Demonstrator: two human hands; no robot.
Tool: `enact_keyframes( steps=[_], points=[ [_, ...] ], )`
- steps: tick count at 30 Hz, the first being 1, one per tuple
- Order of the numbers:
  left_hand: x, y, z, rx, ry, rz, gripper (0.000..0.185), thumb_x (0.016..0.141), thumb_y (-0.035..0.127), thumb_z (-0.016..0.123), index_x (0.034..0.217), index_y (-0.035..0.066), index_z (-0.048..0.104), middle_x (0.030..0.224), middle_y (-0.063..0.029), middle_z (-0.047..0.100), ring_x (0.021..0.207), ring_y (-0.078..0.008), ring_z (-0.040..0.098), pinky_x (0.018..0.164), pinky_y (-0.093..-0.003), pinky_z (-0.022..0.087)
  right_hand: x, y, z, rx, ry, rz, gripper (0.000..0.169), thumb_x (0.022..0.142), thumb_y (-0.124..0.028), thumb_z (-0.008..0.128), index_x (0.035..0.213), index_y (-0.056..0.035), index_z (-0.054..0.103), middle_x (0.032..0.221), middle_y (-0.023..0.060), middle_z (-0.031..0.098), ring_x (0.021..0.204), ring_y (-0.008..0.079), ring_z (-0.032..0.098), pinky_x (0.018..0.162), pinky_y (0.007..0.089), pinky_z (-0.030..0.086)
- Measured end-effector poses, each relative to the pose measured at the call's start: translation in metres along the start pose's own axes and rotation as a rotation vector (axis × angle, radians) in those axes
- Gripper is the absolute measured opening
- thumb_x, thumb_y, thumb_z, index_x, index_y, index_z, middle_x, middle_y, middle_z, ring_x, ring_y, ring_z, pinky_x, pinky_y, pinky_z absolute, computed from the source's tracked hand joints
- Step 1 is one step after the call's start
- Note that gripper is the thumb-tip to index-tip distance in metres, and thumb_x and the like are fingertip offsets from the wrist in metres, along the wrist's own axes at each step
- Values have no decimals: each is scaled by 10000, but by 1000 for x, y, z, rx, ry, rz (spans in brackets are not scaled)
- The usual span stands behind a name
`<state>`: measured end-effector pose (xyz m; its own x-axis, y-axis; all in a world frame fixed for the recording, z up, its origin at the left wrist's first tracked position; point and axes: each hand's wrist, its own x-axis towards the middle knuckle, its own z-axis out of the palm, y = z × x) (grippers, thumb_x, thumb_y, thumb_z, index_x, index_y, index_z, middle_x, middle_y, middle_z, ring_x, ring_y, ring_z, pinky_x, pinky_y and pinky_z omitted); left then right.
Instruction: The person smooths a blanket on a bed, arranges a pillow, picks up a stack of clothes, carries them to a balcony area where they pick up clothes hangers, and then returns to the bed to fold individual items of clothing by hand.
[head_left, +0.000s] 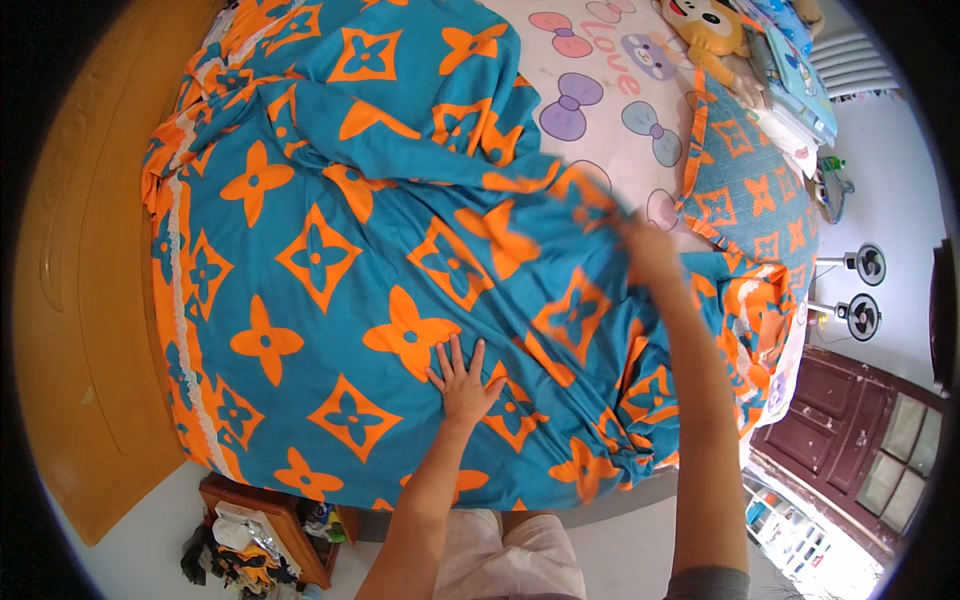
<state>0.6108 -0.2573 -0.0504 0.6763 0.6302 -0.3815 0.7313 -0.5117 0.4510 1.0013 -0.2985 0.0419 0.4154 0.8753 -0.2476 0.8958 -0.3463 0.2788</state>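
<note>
A teal blanket with orange patterns and a lace-trimmed edge spreads over most of the bed. My left hand lies flat on it near the bed's front side, fingers spread. Farther right, my right hand is blurred by motion and closed around a raised fold of the blanket, near the printed sheet. Wrinkles run diagonally between the two hands. The pale sheet with bows and the word "Love" shows at the top, beyond the blanket's folded edge.
A matching pillow lies at the right, beside a plush toy and folded textiles. The wooden headboard or footboard borders the bed at left. A wooden nightstand holding items stands at lower left. Two fans and a door are at right.
</note>
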Motion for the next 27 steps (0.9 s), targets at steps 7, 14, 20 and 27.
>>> enact_keyframes(
  steps=[7, 14, 20, 27],
  points=[
    [1, 1, -2, 3, -18, -14, 780, 767, 576, 631, 1426, 244, 377, 1552, -177, 25, 1407, -443, -32, 983, -745, -5, 8, 45, -65, 255, 382, 375, 743, 737, -188, 725, 1396, -276, 393, 1429, 133, 331, 1244, 339, 428, 940, 494, 422],
    [0, 9, -9, -2, -24, -45, 775, 766, 572, 626, 1434, 283, 359, 1560, -138, 47, 1421, -401, -22, 1014, -704, -54, -93, -58, -7, 153, -62, 407, 1027, 655, -399, 807, 1471, -172, 226, 1524, 170, 149, 1367, 348, 258, 1048, 600, 259],
    [-4, 20, -10, 48, 17, -70, 767, 786, 526, 636, 1439, 247, 348, 1554, -160, 51, 1414, -424, -2, 1016, -714, 31, -134, -36, 61, 419, -100, 857, 963, 715, -380, 769, 1448, -102, 210, 1452, 209, 287, 1178, 379, 503, 891, 472, 470],
    [-15, 94, 15, -58, 21, -92, 792, 815, 443, 641, 1472, 226, 257, 1549, -179, 31, 1400, -459, 5, 996, -738, 80, -109, 81, 94, 475, -18, 706, 191, 878, -234, 514, 948, -62, 558, 937, 203, 648, 873, 391, 629, 727, 507, 507]
  ],
)
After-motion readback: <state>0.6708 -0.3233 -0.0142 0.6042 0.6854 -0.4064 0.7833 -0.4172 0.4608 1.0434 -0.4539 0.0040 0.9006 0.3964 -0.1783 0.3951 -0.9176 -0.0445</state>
